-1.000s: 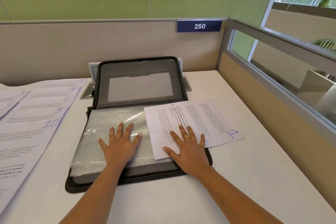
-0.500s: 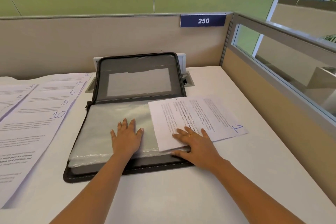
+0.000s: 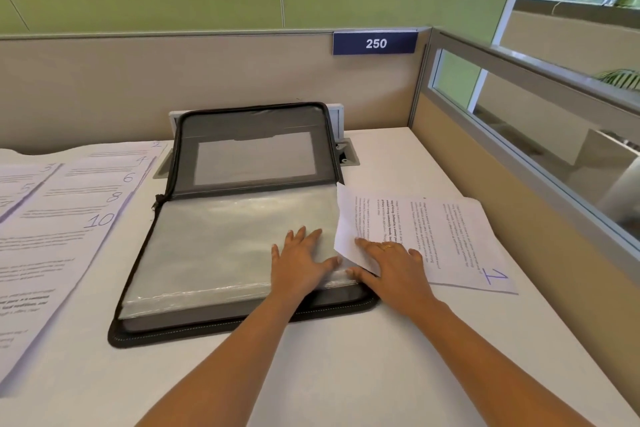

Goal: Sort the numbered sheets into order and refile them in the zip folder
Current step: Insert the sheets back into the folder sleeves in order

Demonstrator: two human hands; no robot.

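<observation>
At the right edge of the open zip folder (image 3: 256, 159), the sheet numbered 1 (image 3: 446, 229) looks ready to go in.
Both hands lie flat with straight fingers, gripping nothing: the left hand (image 3: 301, 267) presses the clear sleeves (image 3: 221, 246) near their right side, and the right hand (image 3: 398, 270) rests on the sheet's left end, just beside it. That sheet stretches rightward over the table (image 3: 346, 374), long axis left to right, so it likely has to slide left under the right hand. Other numbered sheets (image 3: 69, 208) lie far left.

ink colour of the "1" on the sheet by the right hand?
Blue-purple ink, handwritten, on the sheet's corner; head view.
</observation>
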